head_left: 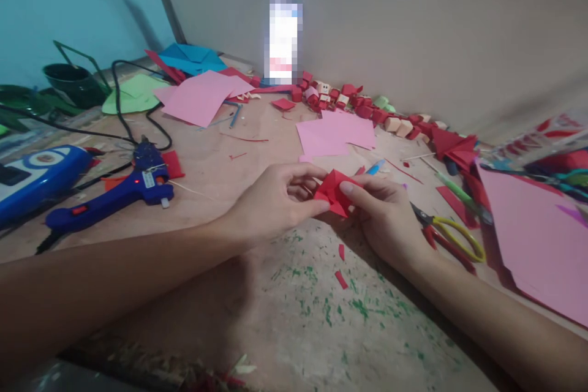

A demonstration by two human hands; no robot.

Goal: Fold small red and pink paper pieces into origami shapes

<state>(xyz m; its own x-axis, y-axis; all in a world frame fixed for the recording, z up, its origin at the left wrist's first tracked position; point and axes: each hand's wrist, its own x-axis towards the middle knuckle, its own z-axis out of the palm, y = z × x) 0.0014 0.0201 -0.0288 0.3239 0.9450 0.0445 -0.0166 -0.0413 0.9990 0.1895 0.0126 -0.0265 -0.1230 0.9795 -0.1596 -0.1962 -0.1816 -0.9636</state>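
Between the hands: a folded red paper piece (334, 192) is being held just above the bench (285, 312), pinched from both sides.
Left hand (275, 199): it is closing on the left edge of the red paper piece, fingers curled and fingertips pressing the fold.
Right hand (386, 214): it is gripping the right side of the same piece, thumb lying across the top and fingers tucked beneath.
Just right of the right hand: scissors (448, 239) with yellow and red handles are lying flat on the bench, blades pointing toward the hand.
Far right of the right hand: a large pink sheet (542, 245) is lying at the bench edge.
Beyond the hands: a smaller pink sheet (335, 133) is lying flat, and a blue pen (375, 166) is showing just past the right fingertips.
Left of the left hand: a blue glue gun (119, 193) is resting on its side, its black cord (120, 98) trailing away from the hands.
Farther left: a blue case (37, 177) is sitting at the edge of view.
Far beyond the hands, along the wall: a row of small red and tan paper blocks (367, 107) is standing; pink, green and blue sheets are lying to its left.
Below the hands: red paper scraps (340, 278) are lying on the bench, near green paint flecks.
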